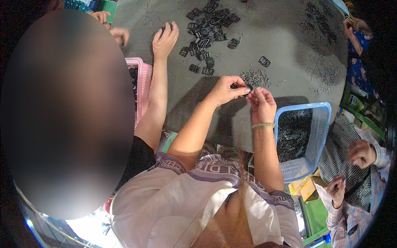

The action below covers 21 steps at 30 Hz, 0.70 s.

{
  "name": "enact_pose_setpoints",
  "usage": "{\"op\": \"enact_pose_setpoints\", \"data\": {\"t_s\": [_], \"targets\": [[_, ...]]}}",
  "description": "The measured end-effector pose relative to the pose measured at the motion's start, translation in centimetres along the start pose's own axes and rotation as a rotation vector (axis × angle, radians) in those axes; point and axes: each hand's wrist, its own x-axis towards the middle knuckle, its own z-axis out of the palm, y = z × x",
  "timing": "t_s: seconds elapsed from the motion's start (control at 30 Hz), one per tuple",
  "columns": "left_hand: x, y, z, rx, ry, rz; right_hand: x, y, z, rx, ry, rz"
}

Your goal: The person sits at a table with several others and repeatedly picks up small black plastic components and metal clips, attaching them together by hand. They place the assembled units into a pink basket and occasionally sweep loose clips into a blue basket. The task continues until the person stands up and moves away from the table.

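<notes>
My left hand (pixel 225 91) pinches a small black plastic buckle (pixel 248 87) between thumb and fingers, above the grey table. Its fingertips meet those of my right hand (pixel 263 103), which are closed at the buckle's right side. Whatever the right fingers grip is too small to make out. Right behind both hands lies a heap of thin metal hooks (pixel 256 77). One loose black buckle (pixel 264 61) rests just beyond that heap. Farther off, a long pile of black buckles (pixel 204 39), some with hooks on them, spreads toward the table's far side.
A blue basket (pixel 326 124) with many dark pieces stands by my right forearm. At left is a pink basket (pixel 144 84), beside a co-worker's arm and hand (pixel 164 43) on the table (pixel 182 107). More hooks (pixel 324 76) lie at right. Other people's hands (pixel 362 153) show at the right edge.
</notes>
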Motion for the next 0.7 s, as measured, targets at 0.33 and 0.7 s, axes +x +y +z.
{"op": "enact_pose_setpoints", "data": {"t_s": [0.33,0.7], "targets": [[0.0,-2.0,-1.8,0.353,0.397,0.032,-1.0,2.7,-0.9,-1.294,-0.144,-0.871],[-3.3,-1.3,-5.1,0.010,0.048,-0.164,-0.5,4.6,-1.2,-0.904,-0.338,-0.406]]}}
